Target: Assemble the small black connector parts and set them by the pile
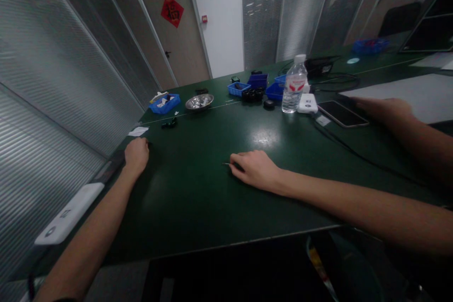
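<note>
My right hand (255,168) rests on the green tabletop (191,198), fingers pinched around a thin, pointed rod (225,164). Only the rod's tip pokes out to the left; the rest is hidden in the hand. Near the table's left side, my left hand (137,155) is closed. Something small and dark shows at its fingers, too little to name. Beyond it lie a white paper slip (138,131) and a small dark object (169,123).
A metal bowl (199,102) and a blue basket (164,103) stand at the back left. A water bottle (294,87), a phone (342,113) and a cable (350,147) are on the right. Another person's hand (387,109) rests there. A white device (69,214) lies at the left edge.
</note>
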The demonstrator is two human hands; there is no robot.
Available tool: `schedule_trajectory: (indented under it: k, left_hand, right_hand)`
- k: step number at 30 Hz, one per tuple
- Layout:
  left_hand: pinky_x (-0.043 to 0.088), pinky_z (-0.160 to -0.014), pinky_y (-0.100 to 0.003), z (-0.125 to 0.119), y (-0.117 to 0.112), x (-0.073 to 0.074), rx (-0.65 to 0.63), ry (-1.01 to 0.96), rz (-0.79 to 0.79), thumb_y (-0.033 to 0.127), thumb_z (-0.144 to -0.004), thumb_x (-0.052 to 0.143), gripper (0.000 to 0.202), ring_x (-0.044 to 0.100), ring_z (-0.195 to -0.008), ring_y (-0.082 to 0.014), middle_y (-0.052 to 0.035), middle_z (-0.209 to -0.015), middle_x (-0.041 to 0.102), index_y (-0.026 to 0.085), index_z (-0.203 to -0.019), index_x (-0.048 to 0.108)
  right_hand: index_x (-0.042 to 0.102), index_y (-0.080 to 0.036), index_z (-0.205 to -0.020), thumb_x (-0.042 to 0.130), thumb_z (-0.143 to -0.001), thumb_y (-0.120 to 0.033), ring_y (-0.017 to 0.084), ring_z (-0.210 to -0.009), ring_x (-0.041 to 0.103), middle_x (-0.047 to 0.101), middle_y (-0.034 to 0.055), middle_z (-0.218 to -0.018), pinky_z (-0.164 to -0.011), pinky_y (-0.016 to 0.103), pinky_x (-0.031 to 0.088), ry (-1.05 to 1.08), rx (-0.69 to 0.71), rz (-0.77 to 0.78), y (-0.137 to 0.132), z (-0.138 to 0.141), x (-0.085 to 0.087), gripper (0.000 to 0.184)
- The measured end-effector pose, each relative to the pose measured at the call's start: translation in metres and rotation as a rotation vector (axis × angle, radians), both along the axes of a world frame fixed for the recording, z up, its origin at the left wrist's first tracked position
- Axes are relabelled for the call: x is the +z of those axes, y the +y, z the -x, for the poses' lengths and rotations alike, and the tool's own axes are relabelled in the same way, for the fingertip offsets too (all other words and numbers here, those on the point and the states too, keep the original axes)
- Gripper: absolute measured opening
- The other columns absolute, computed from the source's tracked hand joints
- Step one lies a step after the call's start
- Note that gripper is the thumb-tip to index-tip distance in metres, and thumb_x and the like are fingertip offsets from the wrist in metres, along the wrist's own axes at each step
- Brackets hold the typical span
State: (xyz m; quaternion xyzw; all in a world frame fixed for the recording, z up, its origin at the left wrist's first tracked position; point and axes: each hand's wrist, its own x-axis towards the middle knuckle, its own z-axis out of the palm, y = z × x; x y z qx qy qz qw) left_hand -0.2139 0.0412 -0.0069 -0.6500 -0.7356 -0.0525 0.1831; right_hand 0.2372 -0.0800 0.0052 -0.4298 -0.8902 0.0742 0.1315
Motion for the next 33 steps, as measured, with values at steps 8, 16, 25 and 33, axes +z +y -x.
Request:
schedule_trajectory:
  k: [8,16,25,33]
  left_hand:
    - [0.052,-0.080,-0.040,0.001,0.003,-0.001,0.026,0.014,0.013,0.026,-0.093,0.043,0.037,0.068,-0.096,-0.0349,-0.0211,-0.107,0.072,0.010,-0.105,0.075]
    - [0.050,-0.078,-0.042,-0.002,0.002,-0.007,0.004,0.124,0.034,0.028,-0.096,0.038,0.042,0.064,-0.096,-0.0365,-0.0236,-0.110,0.068,0.008,-0.102,0.074]
    - [0.049,-0.084,-0.044,0.000,0.005,-0.013,-0.010,0.054,-0.040,0.029,-0.095,0.039,0.046,0.059,-0.104,-0.0380,-0.0252,-0.117,0.064,0.004,-0.119,0.069]
    - [0.049,-0.085,-0.044,0.002,0.007,-0.016,0.005,0.073,-0.064,0.030,-0.095,0.039,0.045,0.056,-0.111,-0.0382,-0.0243,-0.123,0.063,0.005,-0.119,0.067]
  right_hand:
    - [0.064,-0.020,-0.107,0.045,-0.104,-0.039,0.014,-0.070,0.060,0.071,0.0054,-0.090,-0.060,0.026,0.031,-0.016,-0.010,0.013,0.000,0.000,0.001,0.027]
    - [0.065,-0.020,-0.106,0.045,-0.104,-0.038,0.014,-0.070,0.060,0.071,0.0046,-0.089,-0.059,0.026,0.031,-0.003,-0.004,0.002,-0.002,-0.001,0.002,0.026]
    - [0.064,-0.020,-0.107,0.044,-0.104,-0.038,0.014,-0.069,0.060,0.071,0.0046,-0.090,-0.058,0.026,0.029,0.004,0.008,0.005,0.000,0.000,0.000,0.027]
    - [0.064,-0.020,-0.104,0.045,-0.104,-0.037,0.014,-0.069,0.059,0.071,0.0044,-0.088,-0.059,0.027,0.028,-0.005,-0.001,-0.016,-0.001,0.000,0.001,0.026]
